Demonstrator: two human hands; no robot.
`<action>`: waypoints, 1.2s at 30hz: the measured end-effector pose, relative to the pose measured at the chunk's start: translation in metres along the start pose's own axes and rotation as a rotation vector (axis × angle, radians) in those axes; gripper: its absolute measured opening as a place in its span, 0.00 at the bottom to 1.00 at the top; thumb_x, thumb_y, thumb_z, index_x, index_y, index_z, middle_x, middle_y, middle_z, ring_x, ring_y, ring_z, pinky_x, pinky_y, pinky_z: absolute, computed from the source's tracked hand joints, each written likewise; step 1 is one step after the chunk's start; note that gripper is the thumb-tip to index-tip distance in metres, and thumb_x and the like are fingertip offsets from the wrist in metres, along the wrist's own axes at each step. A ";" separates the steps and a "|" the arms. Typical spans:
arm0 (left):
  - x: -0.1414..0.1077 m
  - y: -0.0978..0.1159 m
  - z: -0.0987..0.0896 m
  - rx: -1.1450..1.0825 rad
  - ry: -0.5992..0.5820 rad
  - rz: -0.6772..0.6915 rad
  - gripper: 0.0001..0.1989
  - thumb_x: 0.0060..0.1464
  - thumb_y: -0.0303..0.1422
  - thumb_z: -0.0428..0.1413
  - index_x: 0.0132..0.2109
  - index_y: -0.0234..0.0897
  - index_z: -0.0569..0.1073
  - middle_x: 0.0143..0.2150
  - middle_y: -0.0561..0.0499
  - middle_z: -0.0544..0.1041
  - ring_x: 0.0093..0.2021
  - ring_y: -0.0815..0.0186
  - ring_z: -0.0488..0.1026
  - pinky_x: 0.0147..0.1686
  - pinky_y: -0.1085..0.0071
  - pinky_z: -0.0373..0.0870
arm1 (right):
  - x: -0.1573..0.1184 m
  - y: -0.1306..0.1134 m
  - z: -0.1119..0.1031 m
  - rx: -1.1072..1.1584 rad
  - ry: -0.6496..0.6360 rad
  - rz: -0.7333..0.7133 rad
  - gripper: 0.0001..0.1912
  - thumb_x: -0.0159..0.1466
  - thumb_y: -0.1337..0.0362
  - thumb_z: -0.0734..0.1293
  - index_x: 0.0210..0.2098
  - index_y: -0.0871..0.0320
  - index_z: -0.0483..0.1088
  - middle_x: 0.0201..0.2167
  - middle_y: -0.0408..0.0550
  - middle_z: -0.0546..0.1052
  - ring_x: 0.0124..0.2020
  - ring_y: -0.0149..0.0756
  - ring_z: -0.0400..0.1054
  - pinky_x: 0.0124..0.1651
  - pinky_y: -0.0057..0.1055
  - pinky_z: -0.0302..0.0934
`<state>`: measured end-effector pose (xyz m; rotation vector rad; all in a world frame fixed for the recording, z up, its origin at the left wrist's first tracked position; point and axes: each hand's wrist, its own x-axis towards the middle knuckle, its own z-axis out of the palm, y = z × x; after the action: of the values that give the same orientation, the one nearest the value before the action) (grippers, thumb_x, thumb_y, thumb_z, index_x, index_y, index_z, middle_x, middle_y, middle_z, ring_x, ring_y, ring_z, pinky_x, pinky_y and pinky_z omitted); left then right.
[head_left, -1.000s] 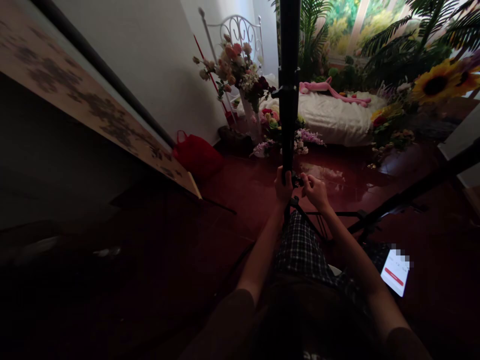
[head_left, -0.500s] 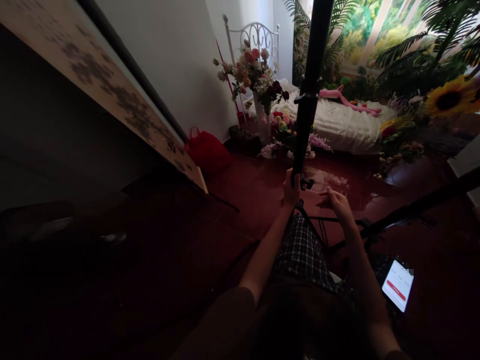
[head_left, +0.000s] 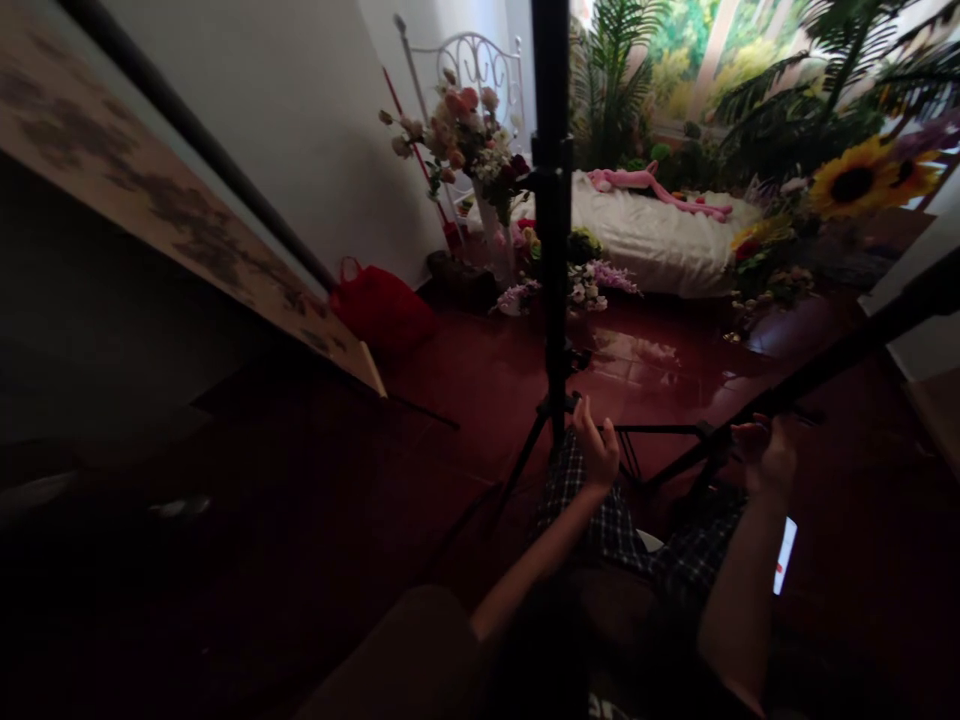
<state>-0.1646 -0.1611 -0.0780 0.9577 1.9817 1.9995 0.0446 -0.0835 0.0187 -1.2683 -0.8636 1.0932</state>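
Note:
A black upright stand (head_left: 553, 240) rises in front of me on spread legs. My left hand (head_left: 598, 452) is just right of its lower part, fingers apart and holding nothing. Further right, a second black stand (head_left: 862, 350) leans diagonally. My right hand (head_left: 769, 450) is at this pole's lower part with its fingers curled; whether it grips anything is too dark to tell. A lit phone (head_left: 784, 556) lies beside my right forearm, partly hidden by it. My checkered clothing (head_left: 615, 520) shows below the hands.
A patterned panel (head_left: 187, 220) slants along the left, with a red bag (head_left: 382, 308) by its end. Ahead are a vase of flowers (head_left: 472, 130), a white-covered bed (head_left: 652, 240) with a pink toy (head_left: 637, 181), and sunflowers (head_left: 853, 183). The floor (head_left: 480, 400) is dark red.
My left hand has let go of the upright pole and moved lower. My right hand has moved right to the leaning pole. The view has shifted, and my right forearm now covers part of the phone.

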 end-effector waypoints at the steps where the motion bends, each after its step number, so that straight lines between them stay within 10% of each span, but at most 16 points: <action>1: -0.010 0.003 0.007 -0.008 -0.083 0.006 0.24 0.63 0.41 0.46 0.62 0.37 0.63 0.64 0.36 0.63 0.67 0.53 0.59 0.67 0.50 0.55 | 0.000 -0.001 -0.003 0.018 0.001 0.005 0.13 0.59 0.49 0.62 0.30 0.50 0.70 0.23 0.54 0.76 0.34 0.46 0.79 0.37 0.38 0.69; 11: 0.001 0.113 0.130 -0.293 -0.633 0.385 0.20 0.64 0.45 0.47 0.54 0.37 0.68 0.53 0.40 0.74 0.56 0.59 0.71 0.59 0.58 0.65 | 0.002 -0.003 -0.022 0.105 0.077 -0.047 0.22 0.53 0.45 0.67 0.35 0.57 0.70 0.20 0.42 0.76 0.20 0.33 0.72 0.24 0.27 0.65; 16: -0.006 0.126 0.188 -0.342 -0.828 0.332 0.18 0.63 0.46 0.49 0.51 0.38 0.67 0.35 0.48 0.77 0.35 0.64 0.76 0.38 0.69 0.70 | 0.003 0.000 -0.033 0.187 0.090 -0.038 0.19 0.55 0.49 0.69 0.36 0.58 0.73 0.22 0.42 0.77 0.21 0.30 0.72 0.26 0.25 0.66; 26: -0.018 0.115 0.200 -0.310 -0.694 0.361 0.16 0.63 0.45 0.49 0.48 0.38 0.67 0.31 0.51 0.76 0.27 0.69 0.73 0.28 0.75 0.62 | 0.016 -0.048 -0.036 0.346 -0.010 0.358 0.21 0.69 0.50 0.60 0.32 0.60 0.74 0.18 0.43 0.75 0.17 0.25 0.68 0.18 0.19 0.60; 36: -0.021 0.119 0.200 -0.338 -0.638 0.368 0.17 0.63 0.46 0.48 0.46 0.37 0.69 0.30 0.52 0.74 0.26 0.70 0.70 0.27 0.75 0.59 | 0.038 -0.069 -0.046 0.000 -0.050 0.379 0.18 0.63 0.48 0.67 0.30 0.59 0.73 0.23 0.46 0.78 0.14 0.23 0.63 0.14 0.19 0.56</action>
<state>-0.0028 -0.0170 0.0098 1.6849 1.1553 1.7750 0.1094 -0.0580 0.0780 -1.4463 -0.6740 1.4273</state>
